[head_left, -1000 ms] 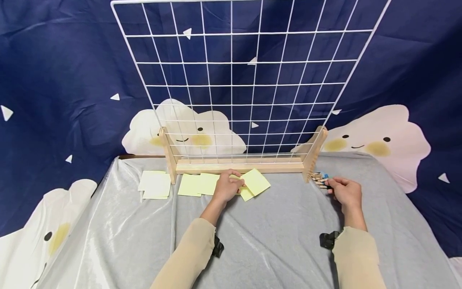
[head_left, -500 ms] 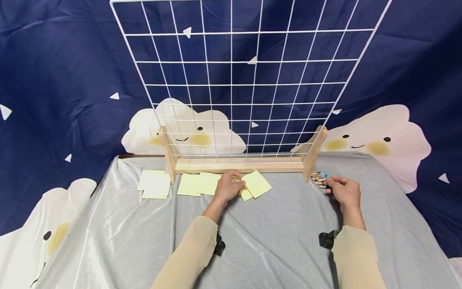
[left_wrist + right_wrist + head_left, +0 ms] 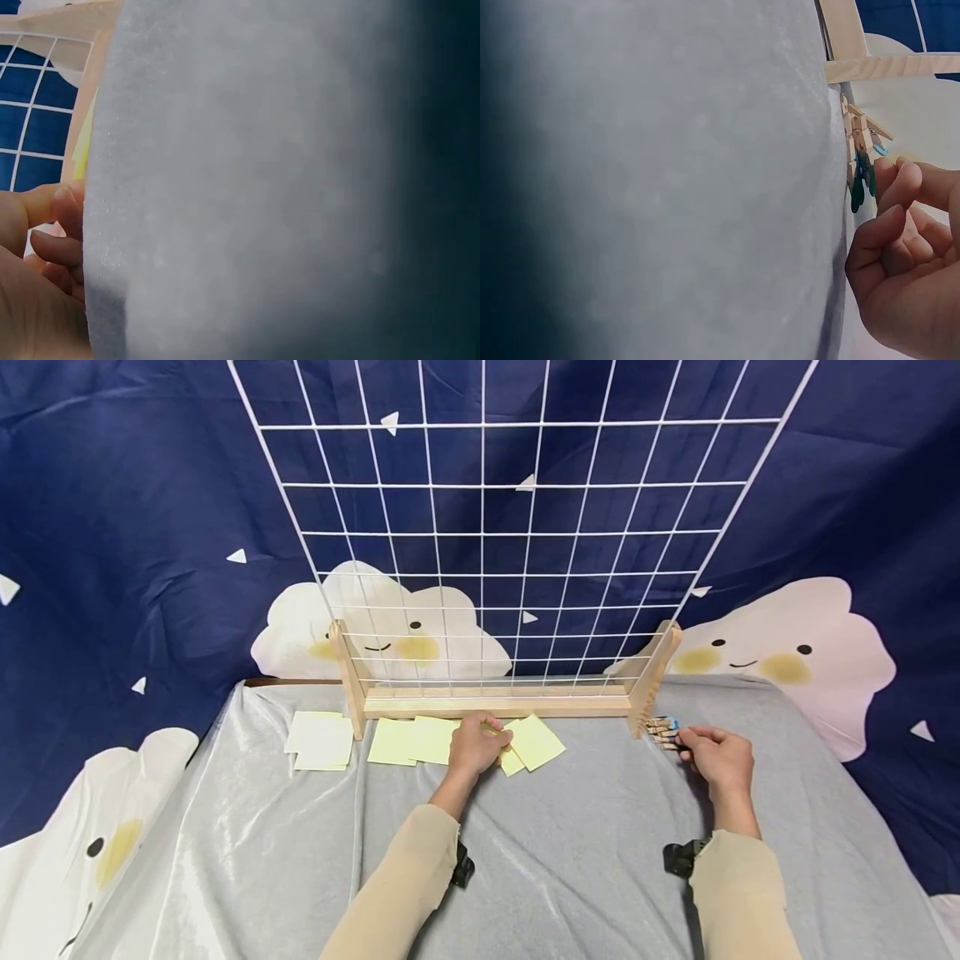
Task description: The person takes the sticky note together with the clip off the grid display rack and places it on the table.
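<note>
Yellow sticky notes [image 3: 537,743] lie overlapping in front of the wooden stand. My left hand [image 3: 476,748] is among them, thumb and index finger pinching at a note's edge and covering part of the row. In the left wrist view a yellow note [image 3: 83,144] shows just beyond these fingertips. My right hand [image 3: 722,763] is beside the stand's right foot, at a small heap of wooden clothespins [image 3: 661,732], some with blue or green ends. Its fingers are curled, with the tips close to the clothespins [image 3: 861,139]; I cannot tell whether they hold one.
A white wire grid [image 3: 482,534] stands upright in a wooden base [image 3: 495,706] behind the notes. White notes [image 3: 324,741] lie left of the base. Grey cloth [image 3: 570,852] covers the table, and a navy curtain [image 3: 135,468] with clouds hangs behind.
My left hand and the rightmost yellow note have shifted very slightly to the right. My right hand stays at the clothespins, where the blue-ended one has moved slightly away from the fingertips.
</note>
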`<state>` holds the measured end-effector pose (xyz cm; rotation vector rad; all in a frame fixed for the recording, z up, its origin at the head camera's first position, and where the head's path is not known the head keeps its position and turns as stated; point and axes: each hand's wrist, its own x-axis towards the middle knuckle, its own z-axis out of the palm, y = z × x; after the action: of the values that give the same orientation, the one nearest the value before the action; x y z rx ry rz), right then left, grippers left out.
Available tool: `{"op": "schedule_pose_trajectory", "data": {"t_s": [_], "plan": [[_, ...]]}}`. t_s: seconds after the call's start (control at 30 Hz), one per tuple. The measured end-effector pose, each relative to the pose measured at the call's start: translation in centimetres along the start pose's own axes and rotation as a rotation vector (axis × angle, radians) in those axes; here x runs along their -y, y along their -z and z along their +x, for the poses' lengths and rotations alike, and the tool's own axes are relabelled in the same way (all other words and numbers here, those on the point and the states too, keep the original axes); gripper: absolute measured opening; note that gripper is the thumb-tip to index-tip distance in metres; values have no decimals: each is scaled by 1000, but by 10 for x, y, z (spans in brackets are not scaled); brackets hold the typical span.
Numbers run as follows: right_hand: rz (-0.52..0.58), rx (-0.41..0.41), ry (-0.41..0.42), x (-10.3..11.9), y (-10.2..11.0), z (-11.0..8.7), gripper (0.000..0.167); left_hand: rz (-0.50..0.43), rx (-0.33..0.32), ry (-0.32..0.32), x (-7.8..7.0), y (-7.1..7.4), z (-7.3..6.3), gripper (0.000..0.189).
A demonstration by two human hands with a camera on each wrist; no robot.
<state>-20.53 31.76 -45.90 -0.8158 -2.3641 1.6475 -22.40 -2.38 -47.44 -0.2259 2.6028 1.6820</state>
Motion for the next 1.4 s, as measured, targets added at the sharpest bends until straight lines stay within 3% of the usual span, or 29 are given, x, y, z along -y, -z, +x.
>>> {"op": "schedule_pose_trajectory", "data": {"t_s": [0.23,0.53,0.87,1.17,1.4], "plan": [[22,-6,29,8,2,-4,40,-24,-11,-12,-1,0,-1,15],[3,43,116,28,-2,-15,40,-21,-9,5,-1,1,2,10],[41,112,203,37,-17,-25,35,-159,20,36,2,4,-1,9],[-20,156,335,44,-26,-35,31,-280,25,24,1,22,-7,12],[-58,188,476,49,-37,-41,25,-297,1,23,6,46,-16,20]]}}
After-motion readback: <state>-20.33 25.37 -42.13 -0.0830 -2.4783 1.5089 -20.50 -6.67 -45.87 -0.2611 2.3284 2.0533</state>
